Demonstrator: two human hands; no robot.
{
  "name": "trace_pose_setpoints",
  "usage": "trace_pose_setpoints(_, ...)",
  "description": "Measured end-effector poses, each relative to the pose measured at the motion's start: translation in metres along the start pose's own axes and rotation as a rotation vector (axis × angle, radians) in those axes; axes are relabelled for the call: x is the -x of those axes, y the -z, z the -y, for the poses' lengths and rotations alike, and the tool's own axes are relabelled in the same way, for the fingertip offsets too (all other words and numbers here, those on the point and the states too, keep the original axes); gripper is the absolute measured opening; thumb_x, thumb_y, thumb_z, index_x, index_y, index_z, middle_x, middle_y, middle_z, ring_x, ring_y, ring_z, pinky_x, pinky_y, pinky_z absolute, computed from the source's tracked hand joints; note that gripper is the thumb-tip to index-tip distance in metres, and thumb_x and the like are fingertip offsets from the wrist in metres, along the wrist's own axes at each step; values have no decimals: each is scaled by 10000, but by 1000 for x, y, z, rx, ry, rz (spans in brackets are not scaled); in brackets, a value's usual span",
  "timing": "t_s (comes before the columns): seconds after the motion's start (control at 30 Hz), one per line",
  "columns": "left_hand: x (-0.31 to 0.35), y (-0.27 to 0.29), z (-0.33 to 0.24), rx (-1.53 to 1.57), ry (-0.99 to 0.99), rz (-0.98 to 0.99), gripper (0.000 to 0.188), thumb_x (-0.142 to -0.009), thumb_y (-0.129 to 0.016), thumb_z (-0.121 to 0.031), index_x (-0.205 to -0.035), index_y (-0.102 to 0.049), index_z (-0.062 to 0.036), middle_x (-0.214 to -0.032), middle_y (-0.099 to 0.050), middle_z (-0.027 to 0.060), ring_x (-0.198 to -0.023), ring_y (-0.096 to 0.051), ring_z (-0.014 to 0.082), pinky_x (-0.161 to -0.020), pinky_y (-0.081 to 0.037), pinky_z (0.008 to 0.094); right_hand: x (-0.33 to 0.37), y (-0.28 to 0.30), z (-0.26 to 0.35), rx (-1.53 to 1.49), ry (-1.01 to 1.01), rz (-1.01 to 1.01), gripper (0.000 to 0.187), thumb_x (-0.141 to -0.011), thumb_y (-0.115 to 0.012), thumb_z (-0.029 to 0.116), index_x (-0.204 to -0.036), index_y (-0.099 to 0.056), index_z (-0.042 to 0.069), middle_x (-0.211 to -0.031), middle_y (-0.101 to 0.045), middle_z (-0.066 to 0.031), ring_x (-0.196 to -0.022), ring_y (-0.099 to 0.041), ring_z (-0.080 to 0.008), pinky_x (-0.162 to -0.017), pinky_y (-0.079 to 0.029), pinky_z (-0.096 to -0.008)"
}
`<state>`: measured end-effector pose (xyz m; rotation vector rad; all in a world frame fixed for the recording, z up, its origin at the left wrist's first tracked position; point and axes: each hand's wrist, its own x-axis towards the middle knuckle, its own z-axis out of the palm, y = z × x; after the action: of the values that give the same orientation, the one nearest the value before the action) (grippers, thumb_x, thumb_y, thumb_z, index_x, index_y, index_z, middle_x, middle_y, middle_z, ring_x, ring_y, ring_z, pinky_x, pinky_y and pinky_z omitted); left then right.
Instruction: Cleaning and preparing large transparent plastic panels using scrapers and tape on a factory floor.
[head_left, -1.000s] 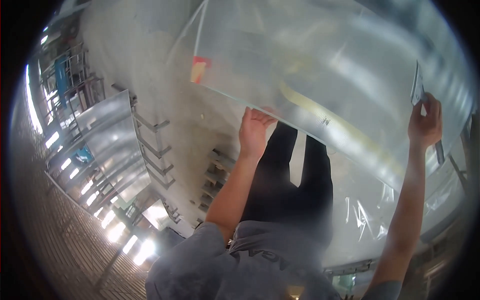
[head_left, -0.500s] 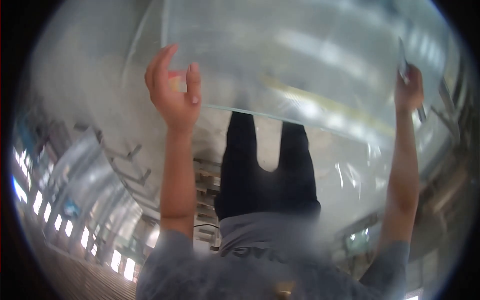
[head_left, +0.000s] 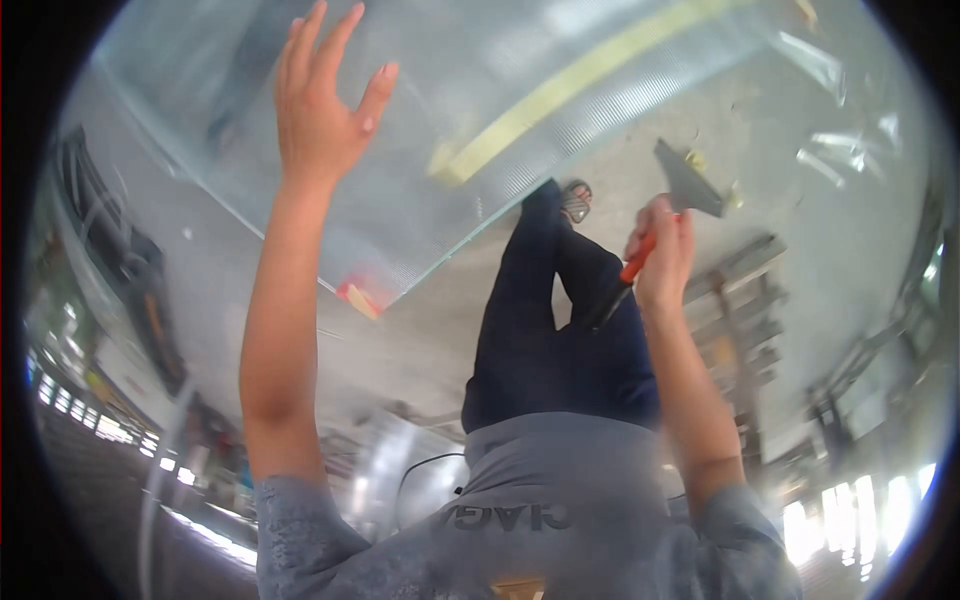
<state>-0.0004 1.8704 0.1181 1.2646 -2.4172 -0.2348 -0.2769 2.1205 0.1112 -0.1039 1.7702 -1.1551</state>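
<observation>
My right hand (head_left: 663, 250) is wrapped round the orange and black handle of a wide-bladed scraper (head_left: 690, 185). Its grey, flared blade points away from me, over the floor beside the sheet. At the left, my left hand (head_left: 325, 120) is spread open above a large translucent ribbed sheet (head_left: 390, 215), holding nothing; whether the palm touches it I cannot tell. A pale yellow strip (head_left: 570, 90) runs slantwise across the sheet. Its near corner carries a small red and yellow patch (head_left: 360, 297).
Clear plastic scraps (head_left: 835, 155) lie on the grey floor (head_left: 740, 120) at the far right. A rack-like wooden or metal frame (head_left: 735, 300) stands right of my legs. Dark objects (head_left: 115, 250) line the left side. My sandalled foot (head_left: 577, 200) is close to the sheet's edge.
My right hand has come in from the far right toward my legs, bringing the scraper. My left hand has moved farther away with fingers more spread. The sheet now appears turned relative to me.
</observation>
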Motion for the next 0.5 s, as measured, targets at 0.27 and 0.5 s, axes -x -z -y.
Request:
trace_pose_setpoints(0.27, -20, -36, -12, -195, -70, 97, 583, -968, -581, -470, -1471, -473, -196, -1532, -399, 173, -1416, -351, 367, -1159, -247, 531, 80, -32, -147, -241, -296, 373, 335, -1049, -509, 292, -1217, -601, 18, -788, -548, -15, -673, -537, -87, -617, -443, -233)
trace_pose_setpoints(0.5, -21, -34, 7, -125, -117, 141, 582, -985, -545, -471, -1494, -443, -208, -1563, -362, 149, -1446, -312, 342, -1165, -206, 563, 134, -86, -159, -78, 286, 341, 397, -1036, -515, 315, -1292, -563, 15, -836, -610, -68, -716, -589, -187, -682, -484, -332)
